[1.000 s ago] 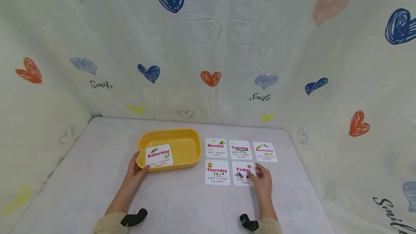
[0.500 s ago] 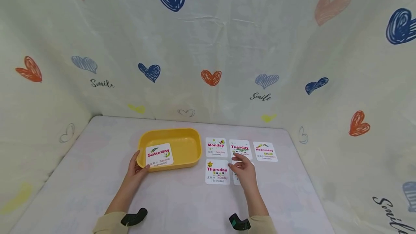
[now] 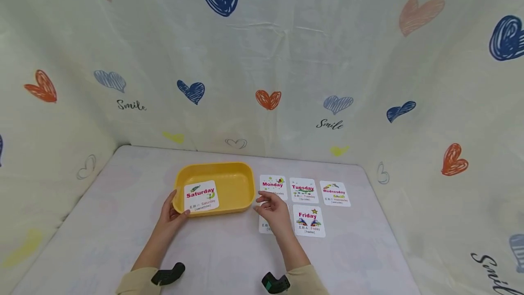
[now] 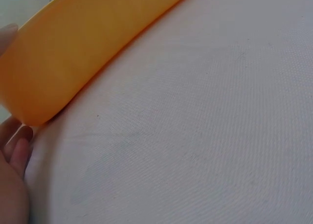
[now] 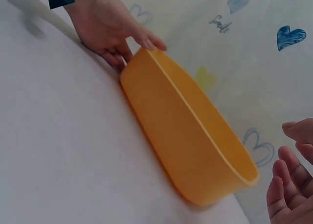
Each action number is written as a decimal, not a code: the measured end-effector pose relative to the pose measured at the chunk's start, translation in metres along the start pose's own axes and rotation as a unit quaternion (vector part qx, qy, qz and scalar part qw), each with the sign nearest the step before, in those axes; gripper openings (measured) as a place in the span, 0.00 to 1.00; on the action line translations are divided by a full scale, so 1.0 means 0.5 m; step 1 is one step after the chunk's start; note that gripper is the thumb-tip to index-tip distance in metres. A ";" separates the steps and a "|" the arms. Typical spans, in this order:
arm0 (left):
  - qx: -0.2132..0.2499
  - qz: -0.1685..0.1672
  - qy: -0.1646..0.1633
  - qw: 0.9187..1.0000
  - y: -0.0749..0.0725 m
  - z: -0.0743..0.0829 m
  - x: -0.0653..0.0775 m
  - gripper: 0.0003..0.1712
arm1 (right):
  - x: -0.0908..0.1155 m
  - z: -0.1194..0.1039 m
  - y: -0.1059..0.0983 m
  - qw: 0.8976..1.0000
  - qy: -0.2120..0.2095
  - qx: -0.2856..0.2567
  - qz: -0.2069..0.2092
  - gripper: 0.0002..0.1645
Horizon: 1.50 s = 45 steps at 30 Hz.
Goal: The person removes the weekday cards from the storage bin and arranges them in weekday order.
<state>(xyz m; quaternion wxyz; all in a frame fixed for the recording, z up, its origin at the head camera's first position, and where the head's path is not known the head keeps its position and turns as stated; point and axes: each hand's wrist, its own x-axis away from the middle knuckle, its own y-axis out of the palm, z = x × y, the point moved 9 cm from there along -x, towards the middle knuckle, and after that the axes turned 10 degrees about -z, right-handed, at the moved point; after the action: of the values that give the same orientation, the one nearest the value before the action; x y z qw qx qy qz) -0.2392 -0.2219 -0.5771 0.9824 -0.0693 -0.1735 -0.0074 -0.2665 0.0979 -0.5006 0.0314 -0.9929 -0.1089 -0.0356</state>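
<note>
My left hand (image 3: 172, 223) holds the left front corner of a yellow plastic tray (image 3: 234, 185), its thumb on the rim. In the right wrist view, that hand's fingers lie against the outside of the tray's end wall. A white "Saturday" card (image 3: 200, 196) lies inside the tray on the left. My right hand (image 3: 275, 214) hangs beside the tray's right end with bent, parted fingers and nothing between them. Beneath it, the Thursday card (image 3: 264, 227) is mostly covered, and the lower part of the Monday card (image 3: 273, 185) is partly hidden.
The Tuesday card (image 3: 304, 190) and Wednesday card (image 3: 335, 193) continue the upper row on the white tabletop (image 3: 213, 249). Friday's card (image 3: 309, 221) lies below Tuesday's. Heart-printed cloth (image 3: 286, 58) hangs behind and at both sides of the table.
My right hand has left the Friday card and moved left, past Thursday, to the tray's right end. My left hand and the tray have stayed put.
</note>
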 end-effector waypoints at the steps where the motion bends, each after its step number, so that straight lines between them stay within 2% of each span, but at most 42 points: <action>1: 0.002 0.000 0.001 1.000 -0.001 0.001 0.000 0.55 | -0.004 -0.001 0.012 1.000 -0.002 -0.012 -0.008 0.25; 7: 0.017 -0.002 0.013 1.000 -0.002 0.004 -0.001 0.58 | -0.023 -0.009 0.072 0.998 -0.009 -0.050 -0.044 0.24; 10: 0.020 -0.002 0.026 0.999 -0.003 0.007 -0.001 0.58 | -0.034 -0.015 0.095 0.997 -0.021 -0.052 -0.055 0.24; 16: 0.008 -0.002 0.039 0.999 -0.006 0.009 0.001 0.59 | -0.056 -0.009 0.130 0.997 -0.047 -0.029 -0.060 0.25; 24: 0.004 -0.013 0.028 1.000 -0.007 0.006 0.005 0.61 | -0.072 0.004 0.190 0.989 -0.071 0.034 -0.122 0.30; 29: 0.002 -0.025 0.049 0.998 -0.006 0.008 0.006 0.62 | -0.074 0.005 0.210 0.984 -0.066 0.064 -0.152 0.34; 36: 0.005 -0.032 0.022 0.999 -0.001 -0.003 0.003 0.63 | -0.091 0.016 0.223 0.977 -0.039 0.115 -0.176 0.36; 40: 0.018 -0.032 0.027 0.999 0.000 -0.001 0.002 0.63 | -0.107 0.025 0.226 0.975 -0.024 0.125 -0.180 0.36; 45: 0.016 -0.022 0.033 0.999 -0.003 -0.006 0.002 0.64 | -0.121 0.044 0.227 0.975 0.016 0.127 -0.183 0.37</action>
<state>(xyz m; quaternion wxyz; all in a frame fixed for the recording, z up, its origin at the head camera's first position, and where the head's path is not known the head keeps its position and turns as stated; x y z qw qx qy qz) -0.2374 -0.2236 -0.5796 0.9881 -0.0500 -0.1428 -0.0283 -0.2993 -0.0242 -0.5332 0.1523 -0.9433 -0.2920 -0.0422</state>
